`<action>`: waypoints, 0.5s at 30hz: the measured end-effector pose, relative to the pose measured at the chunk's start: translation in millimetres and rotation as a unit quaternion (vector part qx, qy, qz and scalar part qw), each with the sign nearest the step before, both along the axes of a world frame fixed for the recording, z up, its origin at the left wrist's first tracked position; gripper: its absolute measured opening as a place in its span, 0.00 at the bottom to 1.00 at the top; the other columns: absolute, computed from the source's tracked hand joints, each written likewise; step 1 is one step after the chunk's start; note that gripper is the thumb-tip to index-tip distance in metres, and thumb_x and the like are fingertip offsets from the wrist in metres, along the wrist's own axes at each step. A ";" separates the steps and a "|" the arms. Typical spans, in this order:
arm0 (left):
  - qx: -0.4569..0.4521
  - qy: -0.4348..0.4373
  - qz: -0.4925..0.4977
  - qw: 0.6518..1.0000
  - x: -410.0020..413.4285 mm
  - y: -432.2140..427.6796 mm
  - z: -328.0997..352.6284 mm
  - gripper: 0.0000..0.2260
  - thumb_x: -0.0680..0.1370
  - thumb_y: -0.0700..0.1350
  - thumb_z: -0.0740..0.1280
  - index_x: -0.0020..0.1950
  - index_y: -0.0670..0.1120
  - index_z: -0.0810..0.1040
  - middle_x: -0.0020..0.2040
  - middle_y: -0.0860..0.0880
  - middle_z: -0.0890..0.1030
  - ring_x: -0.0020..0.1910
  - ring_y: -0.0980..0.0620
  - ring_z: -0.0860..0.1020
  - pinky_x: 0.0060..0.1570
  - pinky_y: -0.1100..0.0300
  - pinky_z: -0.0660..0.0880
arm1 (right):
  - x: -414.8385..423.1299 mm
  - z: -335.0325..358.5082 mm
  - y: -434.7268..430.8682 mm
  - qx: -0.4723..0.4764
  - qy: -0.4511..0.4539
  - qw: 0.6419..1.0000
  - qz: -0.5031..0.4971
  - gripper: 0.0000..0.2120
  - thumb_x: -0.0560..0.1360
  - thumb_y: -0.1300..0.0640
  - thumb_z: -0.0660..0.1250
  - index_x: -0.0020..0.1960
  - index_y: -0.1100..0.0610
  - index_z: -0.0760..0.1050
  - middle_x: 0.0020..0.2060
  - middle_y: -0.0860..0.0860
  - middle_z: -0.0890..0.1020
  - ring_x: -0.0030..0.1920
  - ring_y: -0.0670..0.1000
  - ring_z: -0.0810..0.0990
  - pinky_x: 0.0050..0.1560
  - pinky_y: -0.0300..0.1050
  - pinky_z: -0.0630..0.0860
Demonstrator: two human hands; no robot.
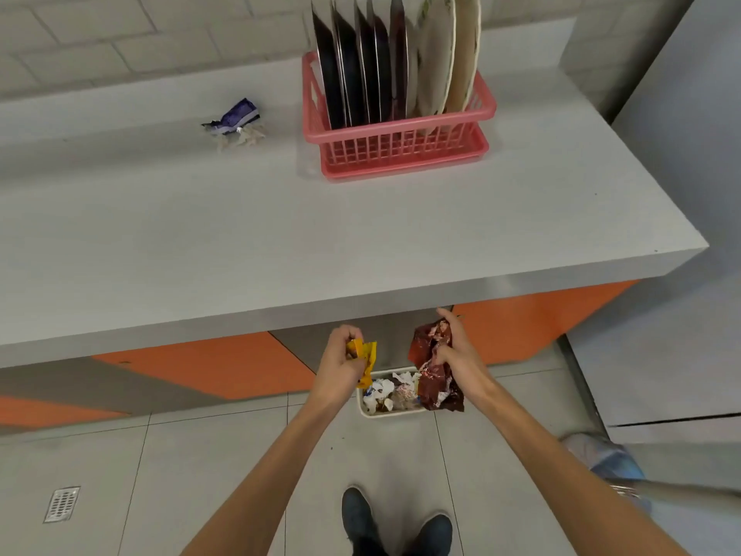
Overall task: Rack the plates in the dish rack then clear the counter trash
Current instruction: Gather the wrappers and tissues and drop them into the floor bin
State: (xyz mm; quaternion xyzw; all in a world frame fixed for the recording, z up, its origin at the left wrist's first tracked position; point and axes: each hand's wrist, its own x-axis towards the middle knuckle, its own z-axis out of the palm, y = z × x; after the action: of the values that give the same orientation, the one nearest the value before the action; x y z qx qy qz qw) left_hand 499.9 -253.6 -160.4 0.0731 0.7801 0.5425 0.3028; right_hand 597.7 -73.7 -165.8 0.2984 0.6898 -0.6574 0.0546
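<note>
Down at the far left, a metal floor drain (62,503) is set into the grey tiles. Above it, on the pale grey counter (200,234) near the back wall, lies a crumpled purple wrapper (235,114), with a pale scrap of torn paper (242,136) touching its near edge. Both are well apart from everything else on the counter.

Below the counter's front edge, the left hand (341,365) has its fingers curled around a crumpled yellow wrapper (367,357), gripping it above the left rim of a small white trash bin (391,414) that stands on the floor. The bin holds crushed white paper and other scraps. A pair of dark shoes (361,515) stands on the tiles nearer the camera.

On the counter, farther back, a pink plastic dish rack (401,152) sits on its matching tray. Dark plates (347,74) stand upright on edge in its left part and pale plates (437,62) in its right part, packed close in one row.

The right hand (457,351) clutches a large crumpled dark red wrapper (435,381), thumb raised and fingers closed into the foil. The wrapper hangs over the bin's right side. At the far right, low on the floor, there is a blurred blue and white object (609,459) I cannot identify.
</note>
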 end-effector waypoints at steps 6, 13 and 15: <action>-0.008 -0.017 -0.038 0.999 3.4 -14.2 -55.1 0.20 0.72 0.26 0.68 0.53 0.50 0.77 0.50 0.47 0.79 0.47 0.50 0.79 0.37 0.64 0.77 | 17.7 -67.3 1.6 -0.015 -0.032 0.998 -0.045 0.48 0.73 0.67 0.72 0.78 0.40 0.47 0.69 0.47 0.69 0.64 0.45 0.72 0.65 0.46 0.71; -0.051 0.006 -0.055 0.997 -11.4 -5.9 -153.9 0.22 0.73 0.34 0.74 0.55 0.59 0.75 0.55 0.58 0.80 0.56 0.59 0.77 0.48 0.67 0.75 | 26.5 -175.1 3.7 0.051 -0.056 0.993 -0.092 0.38 0.70 0.55 0.77 0.74 0.45 0.62 0.45 0.46 0.79 0.50 0.46 0.80 0.47 0.34 0.75; -0.069 0.009 -0.058 0.996 -9.9 -2.1 -181.5 0.19 0.73 0.35 0.74 0.52 0.58 0.74 0.54 0.57 0.80 0.55 0.59 0.76 0.44 0.69 0.75 | 31.2 -205.4 2.9 0.068 -0.062 0.991 -0.096 0.34 0.69 0.52 0.77 0.70 0.45 0.66 0.42 0.46 0.80 0.46 0.45 0.80 0.44 0.35 0.75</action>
State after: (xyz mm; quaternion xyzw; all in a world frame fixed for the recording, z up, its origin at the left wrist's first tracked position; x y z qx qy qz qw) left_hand 490.1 -255.7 -342.0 0.1019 0.8130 0.4683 0.3306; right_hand 628.9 -70.8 -371.2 0.4062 0.6964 -0.5915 0.0139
